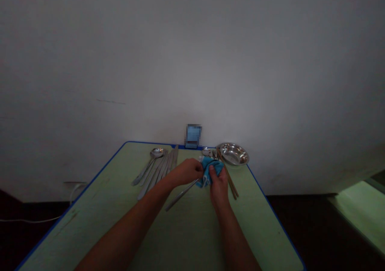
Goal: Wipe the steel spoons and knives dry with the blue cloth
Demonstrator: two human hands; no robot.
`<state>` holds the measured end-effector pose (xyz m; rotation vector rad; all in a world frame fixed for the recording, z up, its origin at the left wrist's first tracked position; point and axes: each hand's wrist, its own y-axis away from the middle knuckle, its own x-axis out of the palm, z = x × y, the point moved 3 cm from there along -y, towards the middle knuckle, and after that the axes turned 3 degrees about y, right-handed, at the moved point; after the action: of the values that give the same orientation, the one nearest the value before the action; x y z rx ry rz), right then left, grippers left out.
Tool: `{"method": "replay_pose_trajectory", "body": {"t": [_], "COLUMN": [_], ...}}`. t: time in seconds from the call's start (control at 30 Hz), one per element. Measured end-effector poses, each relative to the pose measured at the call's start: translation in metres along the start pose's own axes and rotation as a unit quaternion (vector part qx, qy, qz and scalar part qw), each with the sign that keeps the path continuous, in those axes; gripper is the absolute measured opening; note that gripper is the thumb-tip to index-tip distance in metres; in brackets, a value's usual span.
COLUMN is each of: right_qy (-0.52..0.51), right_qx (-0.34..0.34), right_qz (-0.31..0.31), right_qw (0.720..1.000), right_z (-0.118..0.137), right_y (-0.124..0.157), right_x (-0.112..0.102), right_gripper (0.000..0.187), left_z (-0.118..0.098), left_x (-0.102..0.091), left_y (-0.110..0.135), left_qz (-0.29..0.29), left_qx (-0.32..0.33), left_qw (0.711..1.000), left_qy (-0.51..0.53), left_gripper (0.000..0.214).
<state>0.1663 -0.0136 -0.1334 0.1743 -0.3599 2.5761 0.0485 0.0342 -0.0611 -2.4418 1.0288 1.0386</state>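
Observation:
My right hand (219, 182) is closed around a crumpled blue cloth (212, 168) with white edging, thumb on top. My left hand (191, 170) is curled at the cloth's left side, fingers pinched together; what lies between them is hidden. A metal utensil handle (182, 194) slants from the lower left up to the cloth, passing just below my left fingers. Its other end is covered by the cloth, so its kind does not show. Left of my hands, several metal utensils lie in a row, among them a spoon (157, 153) and table knives (175, 154).
A shiny metal bowl (234, 154) stands at the back right corner. Beside it are wooden chopsticks (232, 184) and a small spoon (206, 151). A blurred phone-like device (193, 135) stands at the back edge against the wall. The pale green table (180, 243) has blue edging.

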Motion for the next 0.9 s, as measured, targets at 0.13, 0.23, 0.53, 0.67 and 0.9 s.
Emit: {"method": "replay_pose_trajectory", "body": {"t": [0.13, 0.23, 0.53, 0.67, 0.9], "right_qy": [0.042, 0.072, 0.151, 0.18, 0.23], "right_qx": [-0.01, -0.021, -0.042, -0.059, -0.082], "right_qz": [-0.003, -0.006, 0.029, 0.074, 0.159], "right_qw": [0.999, 0.997, 0.987, 0.979, 0.956], "right_z": [0.003, 0.007, 0.023, 0.03, 0.034], "right_y": [-0.001, -0.001, -0.015, -0.028, -0.043], "right_x": [-0.001, 0.0, 0.001, 0.004, 0.006], "right_gripper": [0.031, 0.03, 0.027, 0.025, 0.022], "left_z": [-0.001, 0.001, 0.006, 0.008, 0.016], "left_x": [0.0, 0.0, -0.006, -0.011, -0.026], "left_y": [0.0, -0.001, -0.001, 0.0, 0.005], "left_qz": [0.011, 0.014, 0.001, -0.004, 0.007], "left_qx": [-0.003, -0.005, -0.003, -0.003, -0.01], "left_qw": [1.0, 1.0, 1.0, 0.999, 0.998], "left_qy": [-0.008, -0.006, 0.03, 0.045, 0.065], "left_gripper": [0.02, 0.019, 0.021, 0.022, 0.023]}}
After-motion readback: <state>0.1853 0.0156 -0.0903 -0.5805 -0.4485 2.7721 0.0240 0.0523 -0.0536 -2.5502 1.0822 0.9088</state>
